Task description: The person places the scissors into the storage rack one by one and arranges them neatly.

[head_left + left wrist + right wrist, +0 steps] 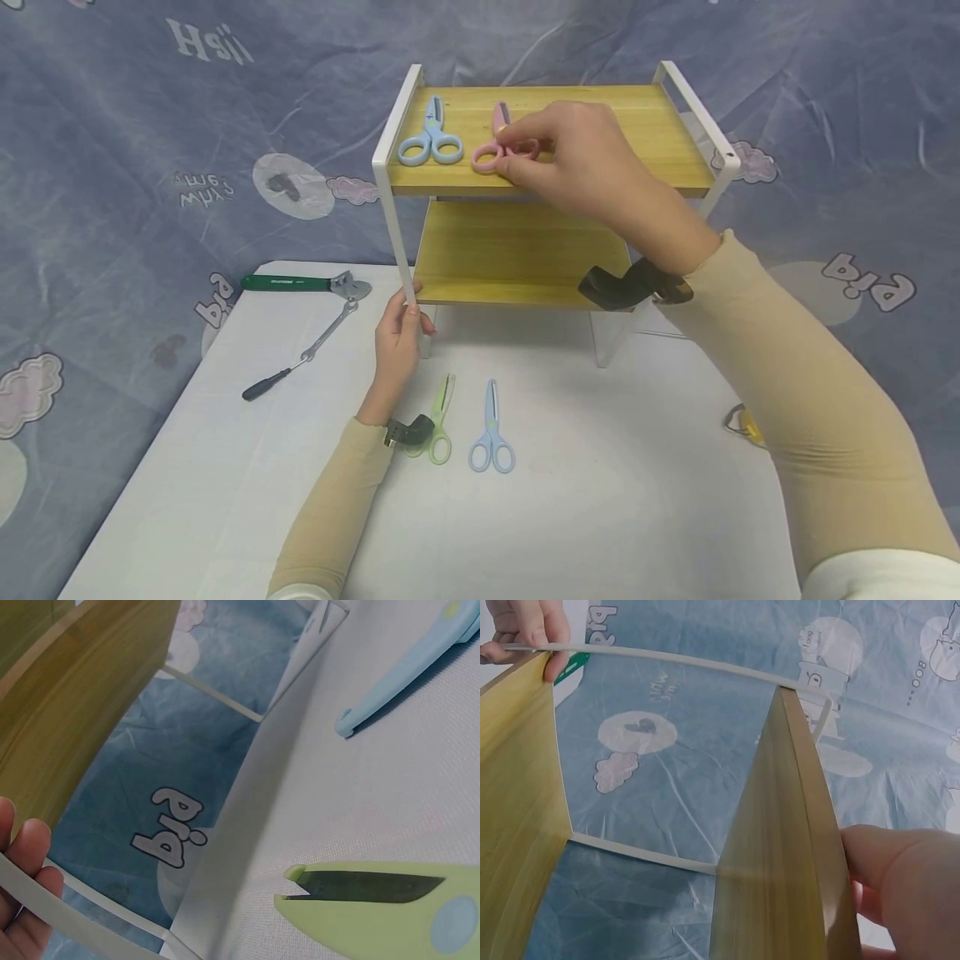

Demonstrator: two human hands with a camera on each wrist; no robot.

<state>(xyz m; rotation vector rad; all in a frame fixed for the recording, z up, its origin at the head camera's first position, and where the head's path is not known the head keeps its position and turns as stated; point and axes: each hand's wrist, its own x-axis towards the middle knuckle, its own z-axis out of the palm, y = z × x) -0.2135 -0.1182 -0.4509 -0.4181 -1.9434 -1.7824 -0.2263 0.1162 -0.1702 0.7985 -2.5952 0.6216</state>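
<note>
A two-tier wooden shelf with a white metal frame (387, 146) stands on the white table. On its top board lie blue scissors (430, 142) and pink scissors (491, 152). My right hand (517, 162) reaches over the top board and pinches the pink scissors' handle rings; the right wrist view shows only its fingers (907, 892) beside the board's edge (780, 847). My left hand (408, 310) grips the shelf's front left leg, and its fingers (26, 855) curl on the white bar (82, 919). Green scissors (441, 421) and a second blue pair (491, 433) lie on the table.
A green-handled adjustable wrench (300, 283) and a black-handled spanner (300, 360) lie at the table's back left. A small yellow object (744, 421) sits by my right forearm. The lower shelf board (510, 250) carries nothing visible. A patterned blue cloth (150, 167) surrounds the table.
</note>
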